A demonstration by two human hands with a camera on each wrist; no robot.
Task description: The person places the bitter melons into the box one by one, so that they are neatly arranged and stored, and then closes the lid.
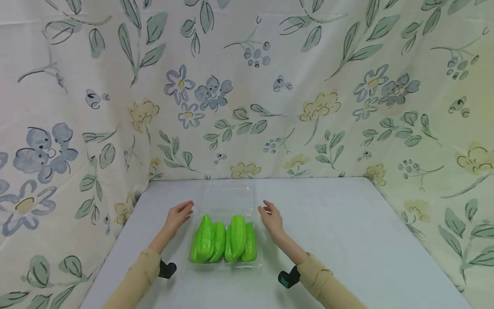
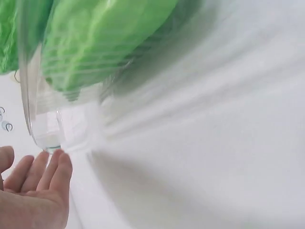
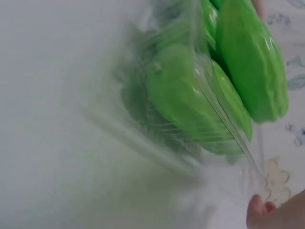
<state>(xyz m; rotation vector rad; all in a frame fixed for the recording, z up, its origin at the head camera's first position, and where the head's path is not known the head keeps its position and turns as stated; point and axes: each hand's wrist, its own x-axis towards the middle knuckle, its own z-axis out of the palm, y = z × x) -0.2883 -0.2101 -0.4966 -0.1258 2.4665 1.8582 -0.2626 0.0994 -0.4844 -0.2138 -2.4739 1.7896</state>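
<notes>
A clear plastic clamshell box (image 1: 247, 265) sits on the table with its lid (image 1: 227, 197) folded back behind it. Several glossy green, lengthwise-ridged gourds (image 1: 238, 240) fill the box side by side, some heaped higher than its rim. Beside the box's far left corner is my left hand (image 1: 179, 215), its fingers loosely bent and holding nothing. In the left wrist view, the fingertips (image 2: 62, 160) come right up to the clear plastic edge. My right hand (image 1: 272, 219) mirrors it at the far right corner, empty, with fingers (image 3: 256, 205) near the plastic in the right wrist view.
The white table (image 1: 328, 231) stretches out on both sides of the box. A curtain (image 1: 247, 86) printed with flowers and leaves hangs behind and around it. Dark wrist-worn devices (image 1: 289, 277) stick out under both beige sleeves (image 1: 324, 279).
</notes>
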